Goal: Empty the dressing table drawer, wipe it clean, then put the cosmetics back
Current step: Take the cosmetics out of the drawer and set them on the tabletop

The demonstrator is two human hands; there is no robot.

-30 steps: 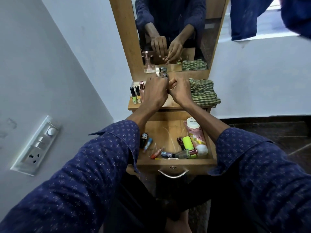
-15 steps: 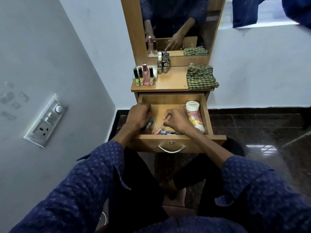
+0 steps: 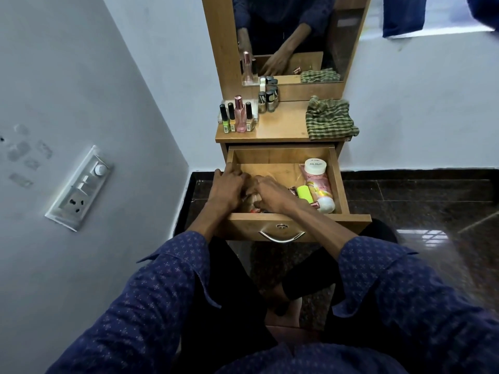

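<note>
The wooden dressing table (image 3: 280, 128) has its drawer (image 3: 339, 182) pulled open, cosmetics inside at front and right, where the left hand (image 3: 225, 191) and right hand (image 3: 272, 194) reach with curled fingers among small items, their grasp hidden.

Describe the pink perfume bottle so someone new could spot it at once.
Look at the dressing table top, above the open drawer. At its left end stands a row of small bottles; the pink perfume bottle is among them. It is the tallest, clear pink with a rose-gold cap, while its neighbours have black caps.
</note>
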